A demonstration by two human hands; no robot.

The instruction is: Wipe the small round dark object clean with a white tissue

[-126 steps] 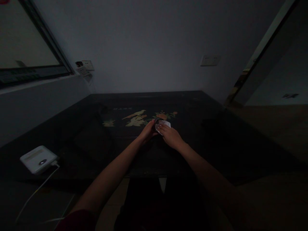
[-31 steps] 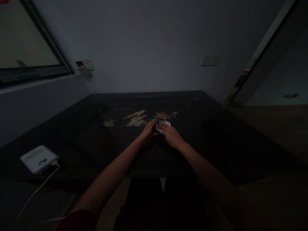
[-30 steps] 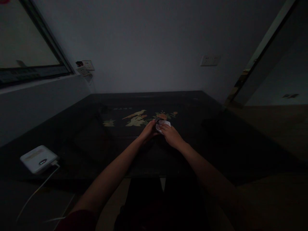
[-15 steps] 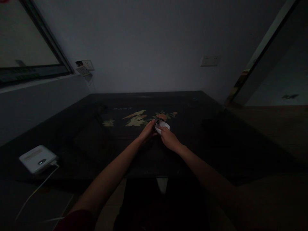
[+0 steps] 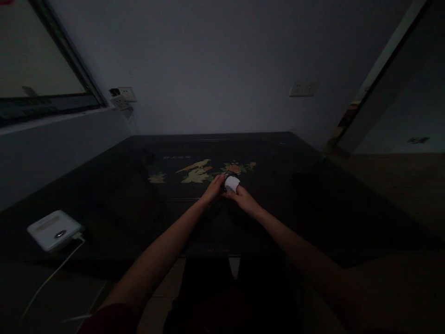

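Note:
In the middle of the head view, my left hand (image 5: 215, 186) is closed on the left side of a small dark object (image 5: 230, 174) with a curved, shiny edge. Too little light falls on it to tell its kind. A white tissue-like piece (image 5: 232, 183) lies against its near side, its right edge uneven. My right hand (image 5: 242, 198) grips that piece from the lower right, thumb up along its edge. Both hands almost meet just above the dark tabletop (image 5: 222, 227); the fingers beneath are hidden.
At the table's left edge sits a white box-shaped device (image 5: 55, 230) with a white cable (image 5: 52, 274) hanging off the front. Painted birds (image 5: 196, 172) and flowers decorate the tabletop. A wall (image 5: 208, 69) with sockets (image 5: 303, 88) rises behind, beside a window (image 5: 38, 51).
My right hand has shifted slightly down, its fingers leaving the top of the white piece, which now shows flatter and more fully. My left hand stays nearly in place.

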